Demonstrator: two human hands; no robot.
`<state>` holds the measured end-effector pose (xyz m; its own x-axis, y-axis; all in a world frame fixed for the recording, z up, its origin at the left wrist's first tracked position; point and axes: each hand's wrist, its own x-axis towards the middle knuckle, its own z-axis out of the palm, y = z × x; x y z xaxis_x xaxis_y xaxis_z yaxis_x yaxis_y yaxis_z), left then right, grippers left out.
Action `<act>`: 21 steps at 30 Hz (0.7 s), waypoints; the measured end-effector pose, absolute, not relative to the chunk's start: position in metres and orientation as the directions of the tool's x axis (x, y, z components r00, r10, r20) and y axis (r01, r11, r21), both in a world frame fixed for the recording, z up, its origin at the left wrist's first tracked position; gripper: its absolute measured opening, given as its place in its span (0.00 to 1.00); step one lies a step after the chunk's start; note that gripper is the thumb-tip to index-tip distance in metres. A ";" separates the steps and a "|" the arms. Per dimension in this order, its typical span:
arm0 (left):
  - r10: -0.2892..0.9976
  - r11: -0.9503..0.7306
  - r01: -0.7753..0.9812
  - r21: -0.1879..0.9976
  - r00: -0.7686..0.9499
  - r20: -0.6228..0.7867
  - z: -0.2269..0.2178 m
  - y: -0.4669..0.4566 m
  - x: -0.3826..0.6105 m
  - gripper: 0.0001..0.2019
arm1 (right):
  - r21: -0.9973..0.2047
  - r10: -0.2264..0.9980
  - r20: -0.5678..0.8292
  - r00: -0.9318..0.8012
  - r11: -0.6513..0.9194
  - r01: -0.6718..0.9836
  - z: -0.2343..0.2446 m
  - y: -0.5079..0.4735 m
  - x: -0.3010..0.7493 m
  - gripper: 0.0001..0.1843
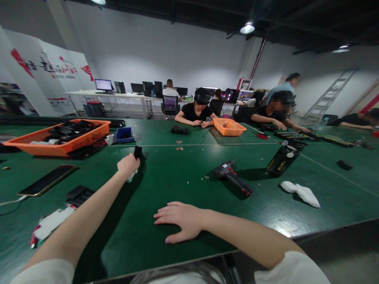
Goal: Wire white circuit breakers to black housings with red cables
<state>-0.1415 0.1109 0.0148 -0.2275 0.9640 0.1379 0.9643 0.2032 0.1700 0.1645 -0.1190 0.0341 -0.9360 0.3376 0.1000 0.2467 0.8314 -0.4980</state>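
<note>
Left hand (128, 165) pinching a black part (137, 151)
It juts from the fist's far side; right hand (186, 221) spread over the surface (166, 177).

left grip (128, 165) curled, arm (91, 215) outstretched; right grip (188, 221) palm-down, fingers (166, 215) spread

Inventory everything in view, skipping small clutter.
Table: 1, green, foreground
Baskets: 2, orange, left and far centre
Bin: 1, blue, by left basket
Phone: 1, dark, left
Slotted part: 1, black, near left
Flat piece: 1, white, near left
Power driver: 1, black, right of centre
Bottle: 1, black, right
Unclear item: 1, white, right
People: several, mostly dark tops, beyond table
Monitors: several, mixed, back
Panel: 1, white, back left
Ladder: 1, grey, back right
Ceiling lamps: 3, white, overhead
Left hand: 1, bare, left of centre, grip closed on black piece
Right hand: 1, bare, near centre, grip open
</note>
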 end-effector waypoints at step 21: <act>0.969 0.067 0.972 0.227 -0.118 0.218 0.005 0.115 -0.142 0.32 | -0.295 0.272 0.093 -0.958 0.926 0.235 0.063 -0.092 0.132 0.17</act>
<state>-0.1416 0.1154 0.0046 -0.1180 0.9689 0.2176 0.9717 0.0675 0.2266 0.1324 -0.0924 0.0628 -0.9577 0.2723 0.0926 0.2348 0.9263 -0.2947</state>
